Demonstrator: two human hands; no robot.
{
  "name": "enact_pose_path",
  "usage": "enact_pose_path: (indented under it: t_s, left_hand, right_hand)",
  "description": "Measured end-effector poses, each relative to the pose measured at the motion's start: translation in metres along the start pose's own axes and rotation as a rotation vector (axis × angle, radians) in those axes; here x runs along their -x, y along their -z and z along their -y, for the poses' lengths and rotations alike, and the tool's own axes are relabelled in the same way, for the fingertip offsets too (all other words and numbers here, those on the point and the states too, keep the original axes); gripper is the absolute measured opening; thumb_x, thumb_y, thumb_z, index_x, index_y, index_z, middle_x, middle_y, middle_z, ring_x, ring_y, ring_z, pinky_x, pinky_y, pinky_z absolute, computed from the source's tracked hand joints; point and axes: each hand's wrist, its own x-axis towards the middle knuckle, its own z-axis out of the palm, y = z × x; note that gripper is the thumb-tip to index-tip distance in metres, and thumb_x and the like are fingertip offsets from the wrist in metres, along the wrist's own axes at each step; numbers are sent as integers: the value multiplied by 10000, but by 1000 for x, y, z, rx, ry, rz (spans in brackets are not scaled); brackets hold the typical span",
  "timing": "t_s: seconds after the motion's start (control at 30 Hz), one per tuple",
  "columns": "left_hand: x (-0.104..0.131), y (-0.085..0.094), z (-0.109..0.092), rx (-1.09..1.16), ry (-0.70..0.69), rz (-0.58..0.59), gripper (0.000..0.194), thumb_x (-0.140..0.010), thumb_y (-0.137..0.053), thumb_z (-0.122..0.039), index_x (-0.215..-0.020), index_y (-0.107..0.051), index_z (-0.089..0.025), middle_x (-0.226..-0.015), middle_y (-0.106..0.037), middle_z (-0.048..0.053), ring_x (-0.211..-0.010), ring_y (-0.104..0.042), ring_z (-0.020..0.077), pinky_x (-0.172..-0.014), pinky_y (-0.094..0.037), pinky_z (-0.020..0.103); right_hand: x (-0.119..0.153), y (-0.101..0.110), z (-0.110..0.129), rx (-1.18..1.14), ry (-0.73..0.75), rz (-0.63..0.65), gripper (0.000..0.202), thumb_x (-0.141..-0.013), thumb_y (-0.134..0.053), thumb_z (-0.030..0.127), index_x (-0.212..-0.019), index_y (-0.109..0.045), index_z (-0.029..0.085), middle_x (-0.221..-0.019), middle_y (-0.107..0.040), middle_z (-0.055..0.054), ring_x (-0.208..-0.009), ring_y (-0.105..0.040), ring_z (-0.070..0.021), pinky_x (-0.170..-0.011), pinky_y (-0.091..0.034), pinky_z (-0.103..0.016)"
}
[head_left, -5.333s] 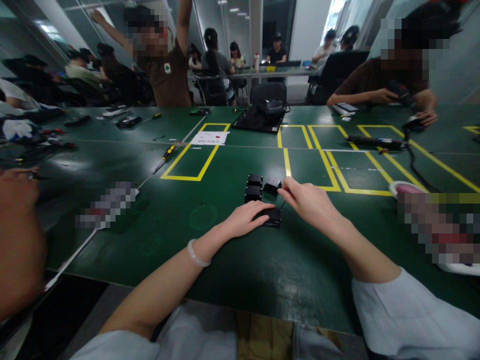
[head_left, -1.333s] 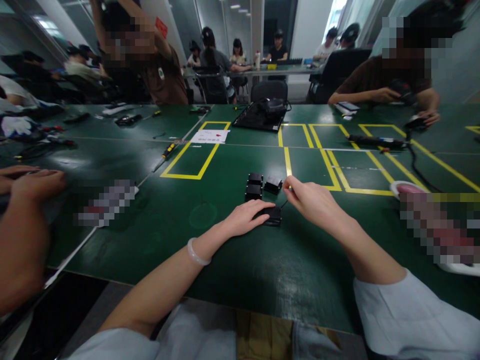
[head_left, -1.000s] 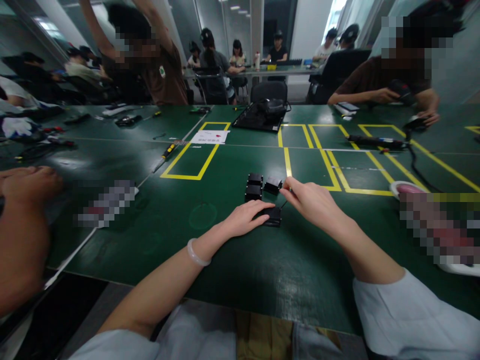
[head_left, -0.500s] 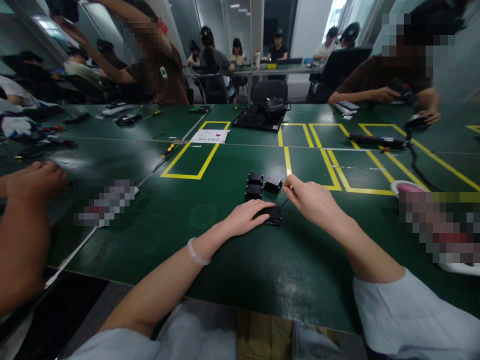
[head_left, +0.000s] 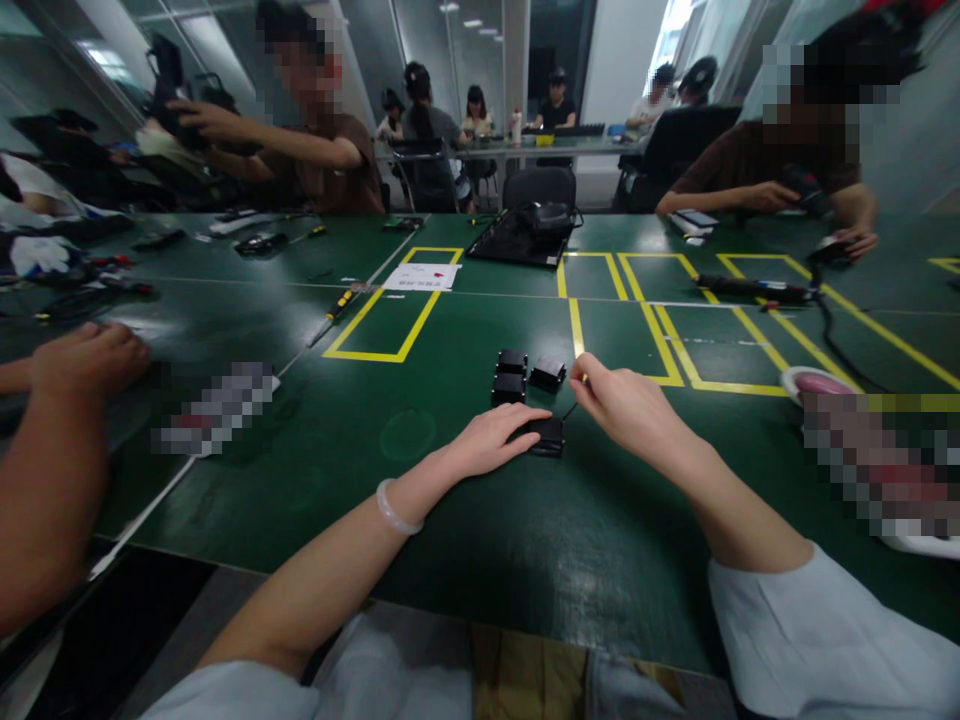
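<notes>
My left hand (head_left: 501, 438), with a pale bangle at its wrist, grips a small black block (head_left: 550, 437) on the green table, fingers along its far side and thumb at its near side. Part of the block is hidden under the fingers. My right hand (head_left: 611, 393) is closed in a pinch on a thin dark screwdriver (head_left: 569, 411); its handle is mostly hidden by the fingers. The shaft slants down to the block's far right corner. Just beyond are two similar black blocks (head_left: 510, 387) set close together and another block (head_left: 547, 372) with a greyish top.
Yellow tape rectangles mark the green table (head_left: 450, 540). A yellow-black screwdriver (head_left: 339, 304) lies to the left, a paper sheet (head_left: 421, 277) and black panel (head_left: 517, 238) farther back. At right is a white tray (head_left: 796, 378). A neighbour's hand (head_left: 90, 358) rests at left.
My hands keep the same hold on the block and the screwdriver. The view has shifted slightly. Across the table, a person at the left has lowered their raised arms.
</notes>
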Motion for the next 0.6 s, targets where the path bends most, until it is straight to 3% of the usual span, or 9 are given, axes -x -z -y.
enact_pose_path:
  t_s: [0.13,0.33,0.6]
  left_hand:
    - [0,-1,1,-1,4,-4,373,-991,-395,-378,-1345,-455,-281,-1276,-563,36,-1158,-531,206,-1003,-424,355]
    - [-1,-1,0,-8,7,3,368,-991,-398,-383,-1337,-462,-273,-1280,-561,37,-1153,-533,201,-1011,-419,350]
    - [0,-1,1,-9,6,3,373,-993,-391,-377,-1346,-453,-275,-1277,-560,41,-1148,-534,206,-1000,-426,361]
  right_hand:
    - [1,0,-1,-57,19,-26,230,-954,-302,318,-1080,-451,198,-752,-658,-36,-627,-591,-184,-515,-228,-261]
    - [0,0,3,18,-13,-13,303,-970,-293,422,-989,-514,216,-741,-670,-50,-656,-615,-203,-510,-201,-266]
    - [1,0,1,-56,11,-29,238,-955,-303,318,-1070,-480,207,-780,-669,-40,-650,-596,-182,-521,-228,-262]
